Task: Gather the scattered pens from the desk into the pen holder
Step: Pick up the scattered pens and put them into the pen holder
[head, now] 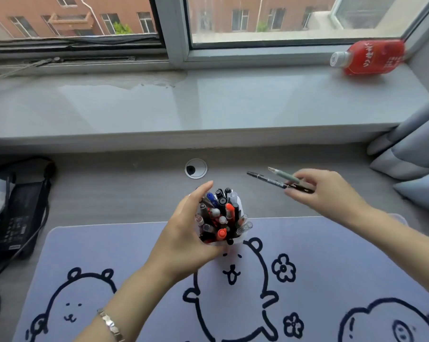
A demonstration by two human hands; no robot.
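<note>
A white pen holder [240,208] stands at the far edge of the lilac desk mat, crammed with several pens [220,215] with black, red, blue and clear caps. My left hand [186,233] wraps around the holder's left and near side. To the right, above the grey desk, my right hand [326,191] holds two pens: a black marker [267,180] and a green-barrelled pen [282,174], both with tips pointing left toward the holder.
The lilac mat [331,267] with bear drawings covers the near desk. A round cable grommet [196,168] lies behind the holder. A black power adapter [13,218] with cord sits left. A red bottle [371,58] lies on the windowsill; grey curtain [410,154] at right.
</note>
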